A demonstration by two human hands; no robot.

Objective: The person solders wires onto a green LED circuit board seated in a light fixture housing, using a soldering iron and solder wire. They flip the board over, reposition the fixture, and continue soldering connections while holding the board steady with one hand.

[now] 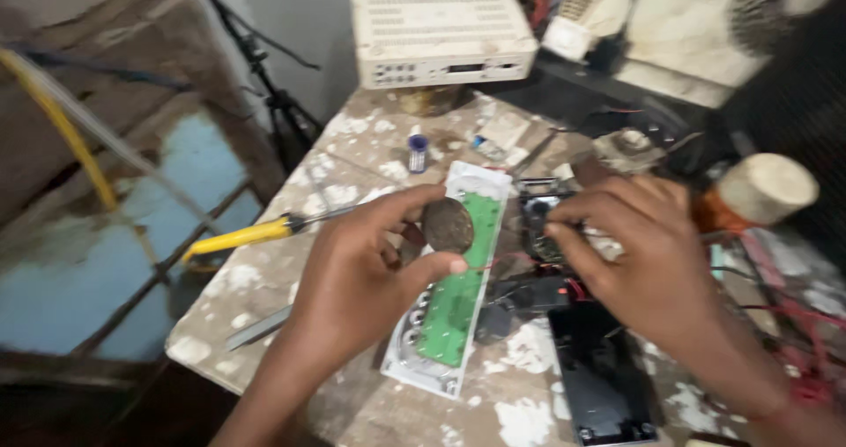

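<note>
A dark round disc [448,225] is pinched between the left hand [352,280] fingers, directly above the green circuit board [458,280]. A small black part [542,236], right of the board, is gripped by the right hand [643,253].

Two hands, the left hand [352,271] and right hand [634,253], are over one desk [264,297]. On it lie one green circuit board [458,297] in one white casing [419,372], one black panel [604,381] and one yellow-handled screwdriver [238,236]. One dark round disc [448,225], one small blue-capped bottle [418,152] and, far, one white vented box [441,29].
</note>
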